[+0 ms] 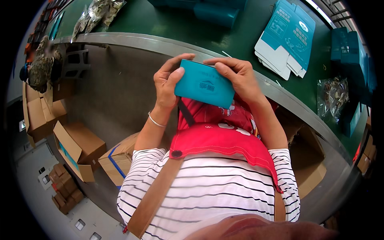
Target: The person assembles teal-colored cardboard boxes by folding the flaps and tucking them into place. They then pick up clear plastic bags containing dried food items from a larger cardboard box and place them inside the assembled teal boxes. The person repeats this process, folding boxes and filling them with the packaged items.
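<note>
A small teal carton (205,85) with dark print is held between my hands, above my lap and in front of the bench edge. My left hand (167,80) grips its left end, thumb on the near face. Around the upper right corner my right hand (240,78) is closed, with its thumb near the top edge. The carton's far side and some fingertips are hidden behind it. On the green bench, to the right, lies a stack of flat teal and white carton blanks (286,36).
The green bench (160,20) has a metal edge (132,39). Teal boxes (216,14) lie at its far side, others (352,52) at the right beside a clear bag of dried pieces (334,96). More bags (98,14) lie far left. Brown cartons (86,144) stand on the floor.
</note>
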Demonstrator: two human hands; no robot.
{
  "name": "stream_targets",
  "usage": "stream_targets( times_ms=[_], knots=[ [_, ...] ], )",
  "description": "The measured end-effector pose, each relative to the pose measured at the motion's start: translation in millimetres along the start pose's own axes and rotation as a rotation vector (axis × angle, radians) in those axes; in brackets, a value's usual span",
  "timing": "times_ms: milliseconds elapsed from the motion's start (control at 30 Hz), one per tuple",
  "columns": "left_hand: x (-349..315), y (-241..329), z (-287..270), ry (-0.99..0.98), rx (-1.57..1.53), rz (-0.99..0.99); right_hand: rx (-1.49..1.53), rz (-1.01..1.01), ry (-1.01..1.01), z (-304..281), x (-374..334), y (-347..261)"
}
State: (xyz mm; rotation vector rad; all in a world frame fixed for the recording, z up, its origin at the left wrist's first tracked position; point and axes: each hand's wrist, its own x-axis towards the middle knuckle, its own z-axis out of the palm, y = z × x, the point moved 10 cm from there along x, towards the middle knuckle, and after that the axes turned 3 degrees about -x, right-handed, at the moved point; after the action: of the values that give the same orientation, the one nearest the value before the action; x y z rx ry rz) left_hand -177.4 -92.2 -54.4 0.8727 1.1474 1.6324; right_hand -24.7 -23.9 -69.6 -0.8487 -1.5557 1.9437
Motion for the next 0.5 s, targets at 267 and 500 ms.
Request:
stream_targets(
  times_ms=[267,500],
  knots=[
    [-5,75,-42,0.22,-0.069,0.057,0.598,0.384,0.031,-4,-44,80],
    [-32,154,26,-0.176,0.45,0.453,1.083,0.477,-0.567,93,-52,0]
  ],
)
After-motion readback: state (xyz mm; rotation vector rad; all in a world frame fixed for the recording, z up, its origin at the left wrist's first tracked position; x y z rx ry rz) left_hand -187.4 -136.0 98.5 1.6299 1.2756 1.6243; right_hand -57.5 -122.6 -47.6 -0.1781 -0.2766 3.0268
